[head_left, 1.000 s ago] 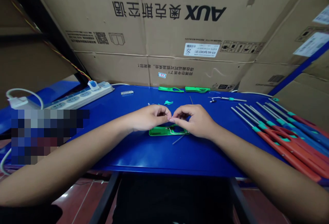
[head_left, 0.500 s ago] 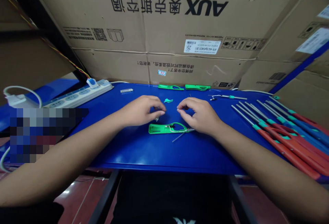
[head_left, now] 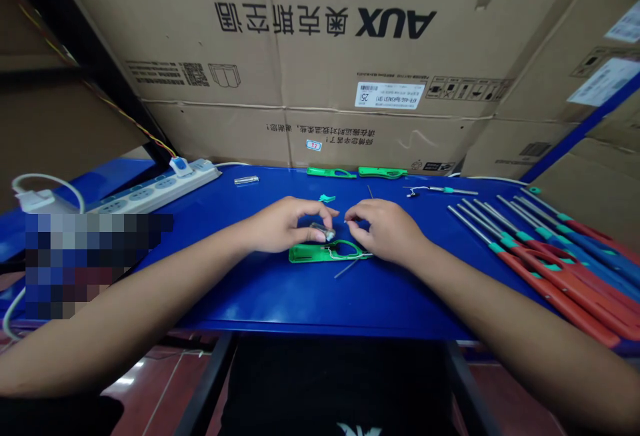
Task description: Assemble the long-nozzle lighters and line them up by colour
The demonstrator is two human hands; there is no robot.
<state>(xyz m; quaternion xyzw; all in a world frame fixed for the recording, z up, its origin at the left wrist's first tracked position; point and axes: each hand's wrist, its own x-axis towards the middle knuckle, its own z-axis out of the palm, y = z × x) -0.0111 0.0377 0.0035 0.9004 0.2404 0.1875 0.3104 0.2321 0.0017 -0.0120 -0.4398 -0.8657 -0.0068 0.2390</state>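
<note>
One bare left hand (head_left: 280, 224) is gripping a small clear cylinder (head_left: 326, 231) near a long green plastic half-shell (head_left: 307, 254) lying on the glossy blue table (head_left: 270, 299). The right hand (head_left: 385, 226) is curling inward; whether it is gripping anything, I cannot tell. Red-handled metal-tubed tools (head_left: 557, 297) are lying farther right.

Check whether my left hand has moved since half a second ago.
Yes. Judged against the green casing lying on the blue table, your left hand has shifted rightward, its thumb now closer to the casing.
</note>
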